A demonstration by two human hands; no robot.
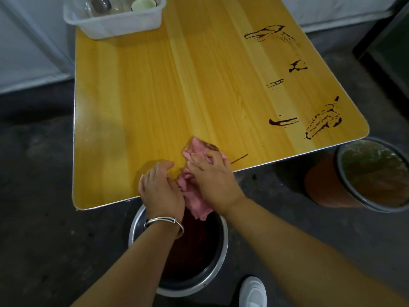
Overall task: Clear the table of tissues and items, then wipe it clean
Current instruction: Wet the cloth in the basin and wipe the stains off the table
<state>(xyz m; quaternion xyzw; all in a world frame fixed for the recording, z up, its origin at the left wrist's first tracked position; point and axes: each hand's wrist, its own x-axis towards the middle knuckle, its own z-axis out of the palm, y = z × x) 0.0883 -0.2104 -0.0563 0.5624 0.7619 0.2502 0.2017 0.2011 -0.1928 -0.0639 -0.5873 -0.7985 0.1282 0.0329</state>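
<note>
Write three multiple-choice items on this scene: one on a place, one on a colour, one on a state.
1. Where does the white tub stand? A. far left corner of the table B. floor C. near right corner
2. What colour is the cloth? A. blue B. pink C. green
3. How is the table's right side? A. wiped clean B. under tissues C. marked with dark stains
Key: A, the tub sits at that corner; B, the cloth that the left hand and right hand grip is pink; C, stains streak the right side.
</note>
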